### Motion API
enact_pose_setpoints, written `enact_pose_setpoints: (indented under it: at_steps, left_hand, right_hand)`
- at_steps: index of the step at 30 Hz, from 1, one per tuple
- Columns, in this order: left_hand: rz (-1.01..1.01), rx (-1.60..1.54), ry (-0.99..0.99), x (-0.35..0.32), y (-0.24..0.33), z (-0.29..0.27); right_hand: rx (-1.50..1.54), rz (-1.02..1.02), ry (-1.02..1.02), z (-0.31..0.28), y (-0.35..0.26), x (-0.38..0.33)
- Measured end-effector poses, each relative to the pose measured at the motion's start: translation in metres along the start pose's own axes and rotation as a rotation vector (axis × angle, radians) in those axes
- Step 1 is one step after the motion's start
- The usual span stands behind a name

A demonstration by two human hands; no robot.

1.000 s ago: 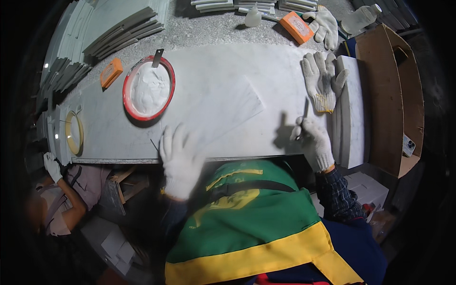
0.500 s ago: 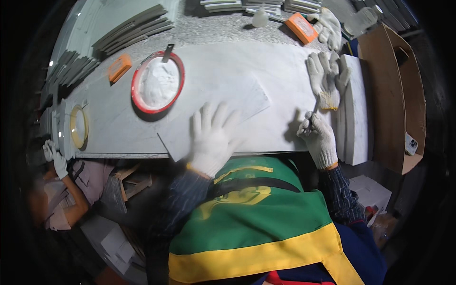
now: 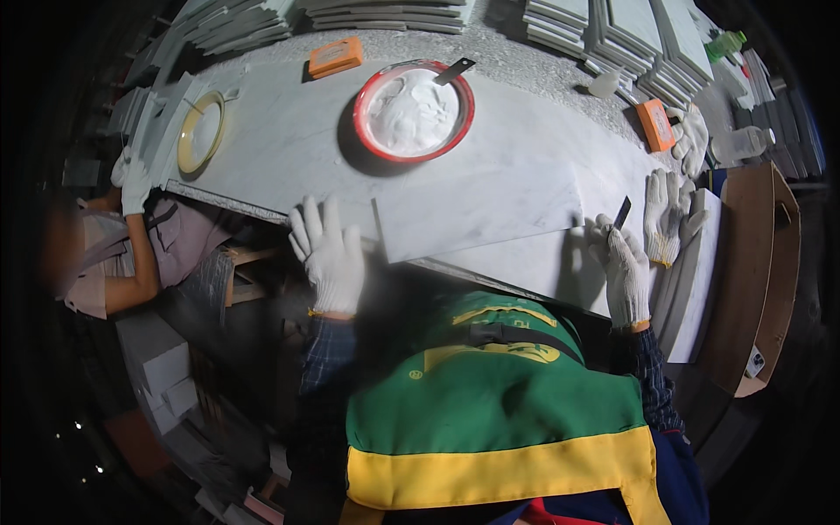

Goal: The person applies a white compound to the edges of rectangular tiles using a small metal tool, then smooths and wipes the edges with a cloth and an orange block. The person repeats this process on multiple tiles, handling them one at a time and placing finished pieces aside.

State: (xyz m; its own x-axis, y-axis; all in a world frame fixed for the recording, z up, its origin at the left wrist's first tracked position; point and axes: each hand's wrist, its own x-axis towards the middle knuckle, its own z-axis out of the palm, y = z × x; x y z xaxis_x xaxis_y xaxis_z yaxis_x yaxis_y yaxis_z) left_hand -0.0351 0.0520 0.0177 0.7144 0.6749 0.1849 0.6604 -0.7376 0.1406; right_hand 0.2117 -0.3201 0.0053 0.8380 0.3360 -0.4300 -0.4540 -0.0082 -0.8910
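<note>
My left hand (image 3: 328, 249), in a white knitted glove, is open with fingers spread at the table's front edge, left of a white marbled slab (image 3: 481, 210). It holds nothing. The slab lies at an angle on the table, its near left corner at the front edge. To the slab's right, my right hand (image 3: 626, 278), also gloved, is closed on a thin dark blade (image 3: 621, 213) that points up from the fingers. Beyond the slab stands a red-rimmed bowl (image 3: 360, 122) of white paste, with a metal scraper (image 3: 455, 70) stuck in it.
Orange blocks (image 3: 335, 58) and stacked slabs (image 3: 389, 13) line the far side. A spare glove (image 3: 667, 210) rests by thick slabs (image 3: 700, 280) and a cardboard box (image 3: 757, 262) at right. At left, a co-worker's gloved hands (image 3: 133, 182) are near a yellow-rimmed bowl (image 3: 182, 157).
My left hand has come off the slab and moved left beside it. The view has turned, so the table edge now slopes down to the right. My right hand still grips the blade.
</note>
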Motion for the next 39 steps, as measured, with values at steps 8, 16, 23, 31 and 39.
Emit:
enact_pose_setpoints:
  at_steps: [8,16,23,31,39]
  left_hand:
    - [0.257,-0.422,-0.053,0.008,0.009,-0.006]
    - [0.307,-0.455,-0.168,0.029,0.013,-0.01]
    - [0.287,-0.179,-0.151,-0.013,0.013,-0.022]
    - [-0.539,-1.032,-0.498,-0.054,-0.007,-0.015]
    - [-0.567,-1.241,-0.883,-0.043,-0.047,0.018]
  right_hand:
    - [-0.159,-0.038,-0.172,0.02,-0.02,0.017]
    - [-0.284,-0.037,-0.154,0.025,-0.024,0.022]
    - [-0.247,0.069,-0.282,0.044,-0.028,0.002]
    - [-0.272,-0.023,-0.312,0.068,-0.017,-0.001]
    - [-0.087,0.077,-0.347,0.06,-0.025,-0.003]
